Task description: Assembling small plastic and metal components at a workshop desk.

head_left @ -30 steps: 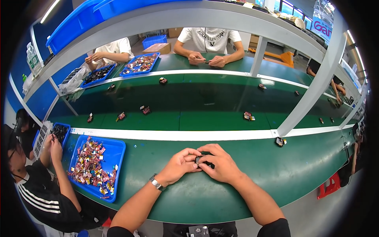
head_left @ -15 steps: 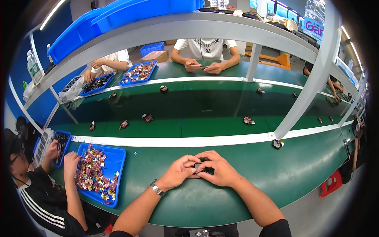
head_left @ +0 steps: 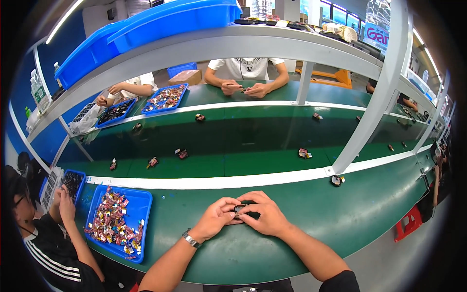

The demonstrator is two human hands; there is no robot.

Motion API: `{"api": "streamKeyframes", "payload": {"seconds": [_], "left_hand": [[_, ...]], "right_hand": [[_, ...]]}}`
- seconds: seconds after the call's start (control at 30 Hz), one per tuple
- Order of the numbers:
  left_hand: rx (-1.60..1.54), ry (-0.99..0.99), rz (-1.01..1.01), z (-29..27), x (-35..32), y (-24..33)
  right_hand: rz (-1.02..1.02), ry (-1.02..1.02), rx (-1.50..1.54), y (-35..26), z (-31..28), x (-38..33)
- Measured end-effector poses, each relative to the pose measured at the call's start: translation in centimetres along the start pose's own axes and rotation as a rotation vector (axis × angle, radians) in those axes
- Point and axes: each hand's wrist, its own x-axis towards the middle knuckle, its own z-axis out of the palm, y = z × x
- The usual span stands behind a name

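Just above the green worktop [head_left: 292,258], a small black part [head_left: 239,209] is pinched between my two hands; its kind is too covered to make out. My left hand [head_left: 214,220], below a metal-banded wristwatch [head_left: 191,238], grips it from the left with thumb and fingers. From the other side my right hand [head_left: 265,215] closes on it, thumb and index finger meeting near its middle. Most of the part hides behind my fingers.
Left of my arms stands a blue tray [head_left: 148,204] heaped with small pinkish electronic pieces. A co-worker's hand [head_left: 65,204] is by a tray of black parts [head_left: 74,185]. A white rail [head_left: 219,183] and post [head_left: 372,112] border the belt [head_left: 243,165]. One black piece [head_left: 336,180] lies near the post.
The whole view has shifted slightly. Both my hands still hold the black part, with small finger movements. The co-worker's hand at left has gone from the pinkish pieces toward the black parts.
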Motion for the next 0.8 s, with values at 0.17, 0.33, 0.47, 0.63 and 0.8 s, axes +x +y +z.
{"api": "streamKeyframes", "payload": {"seconds": [0.17, 0.33, 0.47, 0.63, 0.8], "left_hand": [[-0.051, -0.026, -0.008, -0.3, 0.2, -0.3], [-0.052, -0.005, -0.012, -0.2, 0.2, -0.1], [-0.062, -0.014, -0.021, -0.7, 0.2, -0.4], [-0.092, -0.003, -0.013, -0.5, 0.2, -0.4], [-0.104, 0.002, 0.004, -0.5, 0.2, -0.5]], "right_hand": [[0.000, 0.055, -0.017, 0.0, 0.6, -0.3], [-0.012, 0.087, -0.021, -0.1, 1.2, -0.3], [0.010, 0.060, 0.026, -0.2, 1.0, -0.3], [0.048, 0.071, 0.033, -0.4, 1.1, -0.3], [0.057, 0.099, 0.012, -0.4, 1.5, -0.4]]}}
